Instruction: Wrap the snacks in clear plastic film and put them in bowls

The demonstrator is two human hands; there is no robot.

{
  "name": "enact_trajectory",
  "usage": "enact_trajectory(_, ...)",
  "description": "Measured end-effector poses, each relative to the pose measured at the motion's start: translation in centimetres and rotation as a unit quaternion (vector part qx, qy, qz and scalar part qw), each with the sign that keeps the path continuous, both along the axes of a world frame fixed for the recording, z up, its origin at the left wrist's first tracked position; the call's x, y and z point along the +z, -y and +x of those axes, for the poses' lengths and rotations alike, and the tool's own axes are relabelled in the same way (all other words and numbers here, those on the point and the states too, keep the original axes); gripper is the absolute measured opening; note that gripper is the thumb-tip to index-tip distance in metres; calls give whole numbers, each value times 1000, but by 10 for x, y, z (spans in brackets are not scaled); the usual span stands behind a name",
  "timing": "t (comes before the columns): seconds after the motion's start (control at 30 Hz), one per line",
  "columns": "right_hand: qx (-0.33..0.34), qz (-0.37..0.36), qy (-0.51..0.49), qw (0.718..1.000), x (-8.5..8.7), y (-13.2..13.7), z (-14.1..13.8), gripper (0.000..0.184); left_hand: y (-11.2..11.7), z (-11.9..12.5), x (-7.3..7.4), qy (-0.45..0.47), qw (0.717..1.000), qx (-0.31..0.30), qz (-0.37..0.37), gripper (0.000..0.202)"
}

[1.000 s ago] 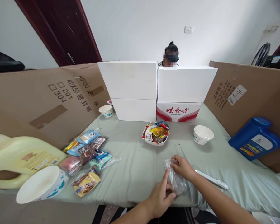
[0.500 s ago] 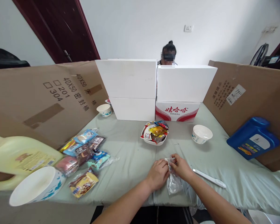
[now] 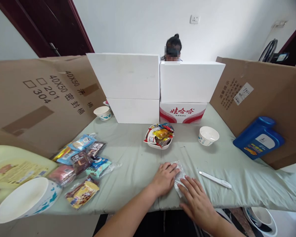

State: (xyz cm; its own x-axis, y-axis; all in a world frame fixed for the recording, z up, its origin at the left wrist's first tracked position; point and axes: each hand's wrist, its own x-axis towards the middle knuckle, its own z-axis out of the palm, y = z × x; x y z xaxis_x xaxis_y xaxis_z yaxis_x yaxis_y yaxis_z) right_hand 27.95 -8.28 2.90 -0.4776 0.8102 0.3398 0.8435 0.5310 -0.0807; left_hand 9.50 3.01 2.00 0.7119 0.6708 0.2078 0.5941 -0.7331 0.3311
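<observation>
A crumpled clear plastic bag (image 3: 179, 176) lies on the green cloth near the table's front edge. My left hand (image 3: 164, 177) rests flat on the bag's left side, fingers stretched forward. On the bag's right side lies my right hand (image 3: 194, 199), its fingers spread and pressing on the plastic. Beyond them stands a white bowl (image 3: 160, 146) heaped with wrapped snacks (image 3: 162, 133). A white-handled cutter or knife (image 3: 215, 180) lies to the right of my right hand; its exact kind is unclear.
Wrapped snack packs (image 3: 82, 161) lie at the left beside a large white bowl (image 3: 26, 199) and a yellow jug (image 3: 16, 168). A small bowl (image 3: 208, 136) and a blue bottle (image 3: 258, 138) stand at the right. White boxes (image 3: 133, 79) and cardboard panels (image 3: 39, 98) wall the table; a person sits behind.
My right hand has let go of its pinch on the bag and now lies spread on it, nearer me. The bag is flatter. The camera view has shifted slightly.
</observation>
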Motion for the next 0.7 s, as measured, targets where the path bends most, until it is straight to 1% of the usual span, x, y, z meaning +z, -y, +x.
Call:
enact_trajectory(0.1,-16,10,-5,1000,-13,7,-6,45,-1,-2,0,9,1000,-6,-6,40)
enact_trajectory(0.17,-10,12,-11,1000,-19,11,-8,43,-1,-4,0,17,1000,-13,-16,37)
enact_trajectory(0.23,-10,14,-21,1000,-19,13,-10,42,-2,-5,1,22,999,-19,-22,37)
enact_trajectory(0.3,-27,11,-42,999,-16,12,-11,40,-2,-6,2,27,999,-23,-26,39)
enact_trajectory(0.37,-36,-8,-67,997,-14,12,-14,32,-2,-8,3,36,998,-41,-36,39)
enact_trajectory(0.43,-20,-27,-89,995,-15,13,-16,19,-2,-9,4,46,995,-73,-57,37)
enact_trajectory(0.5,8,-26,-103,994,-15,15,-18,18,-3,-11,4,54,990,-101,-81,38)
enact_trajectory(0.6,46,-21,-119,992,-7,10,-16,20,-5,-12,3,64,986,-103,-111,53)
enact_trajectory(0.67,50,-56,-137,988,0,-1,-12,22,-5,-13,2,73,985,-96,-125,66)
enact_trajectory(0.7,40,-80,-143,986,3,-9,-11,23,-6,-13,1,79,984,-95,-129,71)
